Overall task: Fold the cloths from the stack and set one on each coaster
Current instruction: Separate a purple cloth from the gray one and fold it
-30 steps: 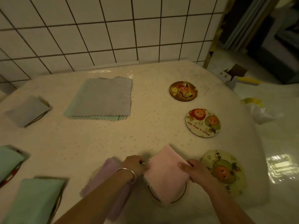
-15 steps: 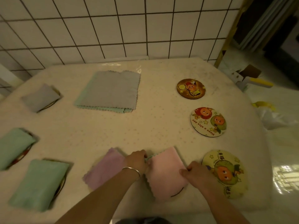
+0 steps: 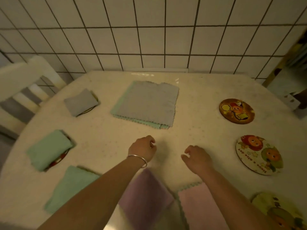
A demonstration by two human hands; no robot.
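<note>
The stack of flat cloths (image 3: 146, 103), grey on top and mint beneath, lies at the table's back centre. My left hand (image 3: 142, 150) and my right hand (image 3: 197, 158) hover over the table just short of the stack, fingers loosely curled, holding nothing. Folded cloths sit on coasters: grey (image 3: 80, 102), mint (image 3: 48, 149), mint (image 3: 69, 188), purple (image 3: 142, 195) and pink (image 3: 197, 206), the last two partly hidden by my forearms. Three bare picture coasters lie at the right: brown (image 3: 236, 111), white with two fruit faces (image 3: 259, 154), yellow-green (image 3: 280, 211).
A white tiled wall (image 3: 149, 34) rises directly behind the table. A white chair back (image 3: 25, 83) stands at the left edge. The table (image 3: 196, 130) curves away at the right, with floor and a doorway beyond.
Both hands let go of the folded pink cloth on its coaster and moved forward toward the stack. The camera view shifted up and forward.
</note>
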